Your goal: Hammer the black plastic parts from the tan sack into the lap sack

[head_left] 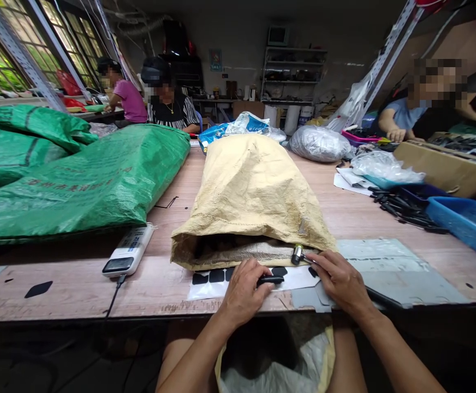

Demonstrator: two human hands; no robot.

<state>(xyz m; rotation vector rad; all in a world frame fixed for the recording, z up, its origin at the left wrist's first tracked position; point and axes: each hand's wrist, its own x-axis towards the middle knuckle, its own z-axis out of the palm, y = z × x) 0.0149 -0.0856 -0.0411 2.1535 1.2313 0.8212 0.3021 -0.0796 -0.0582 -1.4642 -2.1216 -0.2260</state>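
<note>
At the near edge of the table (78,284), your left hand (244,289) is curled shut around a slim black piece (269,280), which pokes out past your fingers toward your right hand (340,281). That hand lies half-open, fingertips touching a small metal-tipped part (297,254); whether it truly grips it, you cannot tell from here. Both hands rest on a white backing sheet (205,286) carrying a row of black stick-on pads (209,277), probably kept close so each pad is an easy reach. Just beyond your knuckles gapes the mouth of a tan woven sack (250,191), lying on its side and opening toward you. Left of your left hand sits a white remote control (129,251), then green sacks (78,180). Right of your right hand lie a grey sheet (389,267) and a blue tray (463,224). Beyond, other people work at the far end.
</note>
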